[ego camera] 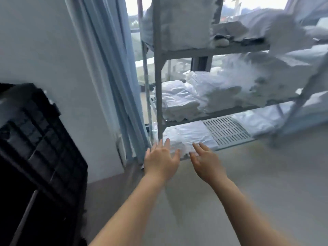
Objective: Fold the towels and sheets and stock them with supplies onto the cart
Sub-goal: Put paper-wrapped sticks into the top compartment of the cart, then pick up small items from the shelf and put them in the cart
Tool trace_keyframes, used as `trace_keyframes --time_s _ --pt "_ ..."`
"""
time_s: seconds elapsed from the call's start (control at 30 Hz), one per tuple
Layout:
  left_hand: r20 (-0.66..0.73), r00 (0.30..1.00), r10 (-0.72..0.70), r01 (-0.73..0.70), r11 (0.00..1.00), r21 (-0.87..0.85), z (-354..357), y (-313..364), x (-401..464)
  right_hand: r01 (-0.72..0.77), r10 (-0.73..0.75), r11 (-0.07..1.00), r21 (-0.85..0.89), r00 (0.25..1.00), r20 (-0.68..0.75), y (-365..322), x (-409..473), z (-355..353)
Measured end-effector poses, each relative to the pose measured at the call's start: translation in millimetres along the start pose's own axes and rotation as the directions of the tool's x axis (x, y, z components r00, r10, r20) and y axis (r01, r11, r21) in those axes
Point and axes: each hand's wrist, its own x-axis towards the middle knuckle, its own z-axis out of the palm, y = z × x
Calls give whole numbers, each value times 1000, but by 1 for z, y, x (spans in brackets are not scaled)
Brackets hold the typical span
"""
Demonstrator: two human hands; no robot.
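Note:
A grey shelved cart (158, 71) stands by the window. On its slotted bottom shelf (227, 130) lies a folded white sheet (191, 134) at the front left corner. My left hand (160, 159) reaches toward the sheet's left front edge with straight, spread fingers. To its right, my right hand (205, 161) has its fingers stretched out, their tips at the sheet's front edge. Neither hand holds anything. Stacks of folded white towels (179, 102) fill the middle shelf, and more white linen (179, 20) sits on the top shelf.
A blue curtain (110, 71) hangs left of the cart against a white wall. A black crate-like object (39, 148) stands at the left. A bed with white bedding (308, 55) lies behind the cart at right. Grey floor (257, 183) spreads below.

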Motion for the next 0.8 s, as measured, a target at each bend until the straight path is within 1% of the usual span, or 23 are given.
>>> trace_keyframes --time_s 0.1,0.17,0.23,0.33,0.47,0.57,0.7,0.8 --pt "91 986 141 -142 990 10 53 76 13 -145 143 989 -40 989 -37 90 -13 -29" --pt "141 969 203 -202 979 -19 87 127 18 -241 237 970 -34 968 -82 150 -26 -51" --pt "176 949 261 -260 965 -31 119 178 21 -328 326 945 6 938 -113 205 -41 -71" --pt "236 900 368 -367 929 -50 165 255 20 -437 439 898 53 881 -174 281 -67 -100" --pt "322 803 501 -497 862 -103 220 347 9 -591 594 801 94 766 -246 364 -107 -131" --pt "357 720 595 -592 795 -133 254 406 -3 -694 701 706 140 656 -280 413 -138 -149" --pt "396 601 695 -691 700 -179 296 473 -11 -790 800 582 194 512 -314 469 -170 -169" --pt "413 518 749 -740 635 -222 329 521 -11 -830 850 499 249 414 -326 509 -183 -181"
